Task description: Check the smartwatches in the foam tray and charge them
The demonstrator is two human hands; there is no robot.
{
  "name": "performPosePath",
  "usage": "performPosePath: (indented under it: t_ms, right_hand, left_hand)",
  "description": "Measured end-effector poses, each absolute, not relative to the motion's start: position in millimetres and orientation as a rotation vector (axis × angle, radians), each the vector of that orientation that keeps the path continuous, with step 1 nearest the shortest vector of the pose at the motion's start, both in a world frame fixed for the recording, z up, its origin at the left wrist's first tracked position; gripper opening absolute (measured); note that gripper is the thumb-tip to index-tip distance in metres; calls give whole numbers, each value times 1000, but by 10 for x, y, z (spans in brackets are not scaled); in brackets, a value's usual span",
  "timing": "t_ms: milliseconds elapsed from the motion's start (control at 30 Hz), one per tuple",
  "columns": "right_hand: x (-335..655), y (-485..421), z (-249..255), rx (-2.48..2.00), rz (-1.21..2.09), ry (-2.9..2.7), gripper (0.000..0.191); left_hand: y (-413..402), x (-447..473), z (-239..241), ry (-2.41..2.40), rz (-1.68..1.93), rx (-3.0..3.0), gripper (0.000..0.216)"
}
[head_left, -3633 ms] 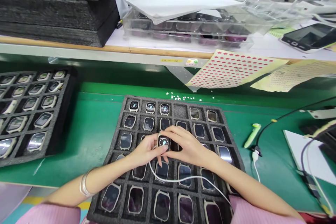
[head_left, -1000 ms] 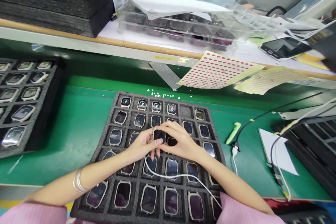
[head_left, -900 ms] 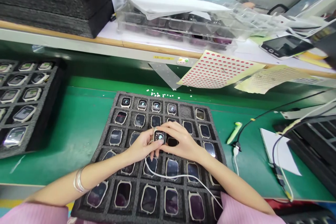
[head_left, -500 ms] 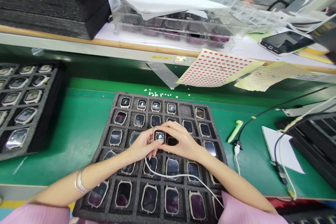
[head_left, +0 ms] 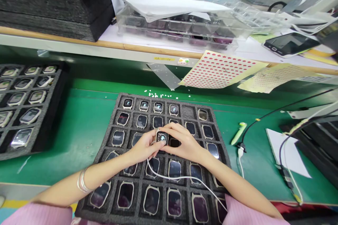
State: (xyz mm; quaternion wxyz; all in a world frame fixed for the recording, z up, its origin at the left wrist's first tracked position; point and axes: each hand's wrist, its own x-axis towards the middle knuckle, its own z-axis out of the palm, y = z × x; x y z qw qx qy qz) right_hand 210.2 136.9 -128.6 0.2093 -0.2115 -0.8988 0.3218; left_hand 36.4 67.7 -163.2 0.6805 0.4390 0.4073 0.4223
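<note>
One watch (head_left: 161, 137) is seen in the head view, held by both hands over the middle of a tray (head_left: 188, 112). Its screen is lit and faces up. From the left it is gripped by the left hand (head_left: 144, 145), with the thumb laid on the lower part of the screen and other fingers tucked beneath. From the right it is pinched by the right hand (head_left: 186, 142), whose fingers are bent into a narrow arch, fingertips set near the upper and lower edges. A white cable (head_left: 182, 177) is trailed from beside the left hand across the tray to the right sleeve (head_left: 248, 211); its upper end is hidden by the fingers, so whether it is joined to the watch cannot be told. Other watches (head_left: 174, 202) are laid in the tray's pockets, four in the far row with lit screens. At the left, a second tray (head_left: 52, 112) is set on the green table (head_left: 87, 112). At the right, a green stick (head_left: 239, 133) is laid near a black cable (head_left: 261, 115). White specks (head_left: 158, 95) are scattered behind the tray. On the shelf (head_left: 137, 52) above, foam blocks (head_left: 52, 7) and clear trays (head_left: 169, 27) are placed.
</note>
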Motion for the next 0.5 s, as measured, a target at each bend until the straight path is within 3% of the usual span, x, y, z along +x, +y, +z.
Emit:
performPosePath:
  t_ms: [367, 500]
  right_hand:
    - [2145, 1429, -1350, -552, 825, -2491, 39]
    - [2224, 1628, -1507, -531, 637, -2510, 45]
  left_hand:
    - [756, 379, -1576, 950, 949, 1030, 38]
    - [912, 380, -1505, 1076, 1025, 1098, 21]
